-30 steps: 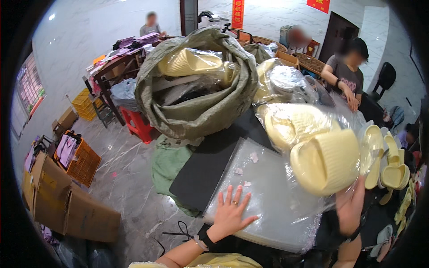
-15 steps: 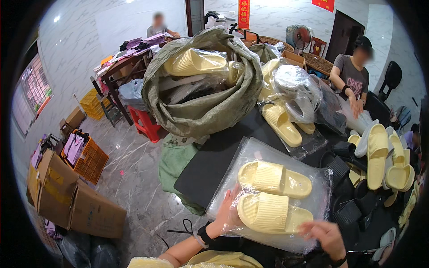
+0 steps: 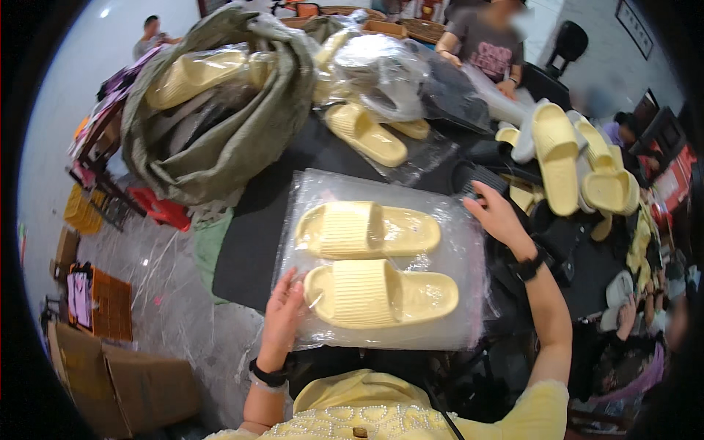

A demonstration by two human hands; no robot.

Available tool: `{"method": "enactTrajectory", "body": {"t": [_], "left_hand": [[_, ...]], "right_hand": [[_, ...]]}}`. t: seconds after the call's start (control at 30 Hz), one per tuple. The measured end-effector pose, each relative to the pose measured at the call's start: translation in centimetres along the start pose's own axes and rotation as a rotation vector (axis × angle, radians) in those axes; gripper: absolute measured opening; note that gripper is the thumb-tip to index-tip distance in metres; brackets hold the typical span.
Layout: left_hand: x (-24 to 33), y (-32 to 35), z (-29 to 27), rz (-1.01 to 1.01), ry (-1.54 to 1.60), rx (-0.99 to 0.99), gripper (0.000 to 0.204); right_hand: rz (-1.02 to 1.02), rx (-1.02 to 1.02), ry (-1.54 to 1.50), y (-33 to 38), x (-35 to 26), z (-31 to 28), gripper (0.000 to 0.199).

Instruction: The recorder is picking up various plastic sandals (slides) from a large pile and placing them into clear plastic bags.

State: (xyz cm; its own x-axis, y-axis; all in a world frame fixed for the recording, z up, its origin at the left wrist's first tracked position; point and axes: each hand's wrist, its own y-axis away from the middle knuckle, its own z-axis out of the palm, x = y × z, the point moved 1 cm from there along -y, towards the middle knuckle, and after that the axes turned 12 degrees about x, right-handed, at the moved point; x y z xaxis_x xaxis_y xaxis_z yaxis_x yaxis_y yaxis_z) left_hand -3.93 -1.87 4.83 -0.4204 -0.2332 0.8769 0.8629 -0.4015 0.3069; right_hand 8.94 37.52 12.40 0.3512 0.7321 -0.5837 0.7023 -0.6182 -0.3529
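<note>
A pair of pale yellow ribbed slippers [image 3: 363, 293] lies side by side in a clear plastic bag [image 3: 381, 189] on the black table in front of me. My left hand [image 3: 281, 312] rests at the bag's left edge beside the nearer slipper, its fingers stretched out. My right hand [image 3: 499, 218] is over the bag's upper right corner, thumb and fingers apart, close to a black slipper [image 3: 473, 178]. Nothing shows between its fingers.
A large green woven sack [image 3: 220, 165] with bagged slippers stands at the far left. Bagged footwear [image 3: 381, 73] lies at the back. Loose yellow slippers [image 3: 557, 158] are piled at right. A co-worker [image 3: 488, 44] sits across the table. Cardboard boxes [image 3: 150, 389] stand on the floor.
The view has swung right and down. My right hand has moved from the near slipper's toe end up to the bag's far right corner. The bag lies straighter before me.
</note>
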Motion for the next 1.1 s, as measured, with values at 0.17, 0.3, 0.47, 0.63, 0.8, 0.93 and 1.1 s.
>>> {"method": "enactTrajectory", "body": {"t": [0.17,0.3,0.47,0.63,0.8,0.93,1.1], "left_hand": [[-0.6,-0.5,-0.1,0.029,-0.115,-0.019,0.050],[0.0,-0.1,-0.2,0.032,-0.186,-0.007,0.047],[2.3,-1.5,0.8,0.114,-0.284,-0.094,0.045],[2.8,-4.1,0.2,0.564,-0.703,0.145,0.045],[4.0,-0.3,1.4,0.809,-0.921,0.243,0.037],[2.6,0.9,2.7,0.850,-1.060,-0.025,0.047],[-0.6,0.0,2.0,0.770,-1.260,-0.094,0.061]], "right_hand": [[-0.051,-0.047,0.095,-0.9,3.6,2.8,0.046],[-0.056,-0.073,0.100,-0.6,2.5,2.9,0.023],[-0.116,0.277,0.005,-0.8,-0.5,-0.6,0.018],[0.005,0.232,-0.017,0.4,-0.1,-2.2,0.022],[0.391,-0.040,-0.250,3.7,2.2,-3.7,0.034],[0.708,-0.396,-0.511,6.8,2.1,-1.7,0.054],[0.621,-0.436,-0.404,7.3,1.9,0.8,0.031]]}}
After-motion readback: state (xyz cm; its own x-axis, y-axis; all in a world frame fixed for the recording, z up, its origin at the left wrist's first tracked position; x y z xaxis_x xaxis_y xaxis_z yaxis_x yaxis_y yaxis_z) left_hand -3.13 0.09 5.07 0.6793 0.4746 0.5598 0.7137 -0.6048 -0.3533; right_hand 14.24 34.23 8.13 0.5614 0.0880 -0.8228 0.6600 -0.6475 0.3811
